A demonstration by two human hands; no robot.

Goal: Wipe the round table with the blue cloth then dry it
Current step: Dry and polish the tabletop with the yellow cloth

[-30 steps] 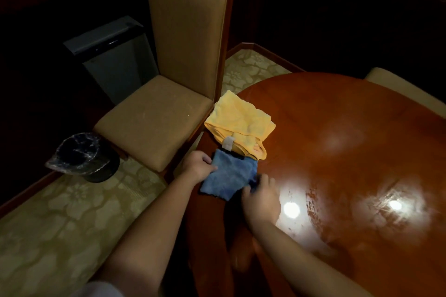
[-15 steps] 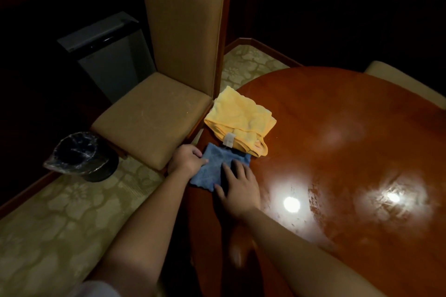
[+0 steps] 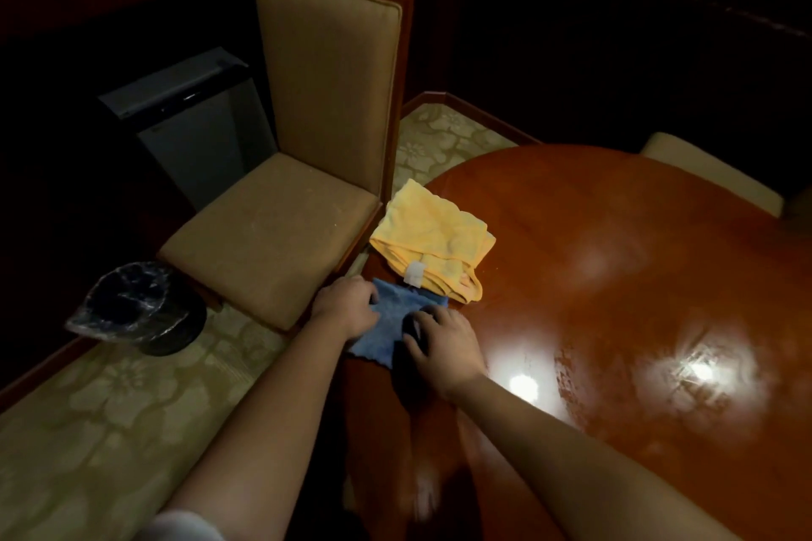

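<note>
Tabletop [image 3: 615, 277]: open polished surface rightward; yellow towel [image 3: 433, 239] at left edge; chair [image 3: 307, 171] alongside.

The right hand [image 3: 444, 340] covers part of the blue cloth [image 3: 391, 321]; the round table [image 3: 615, 277] runs past the right edge.
</note>
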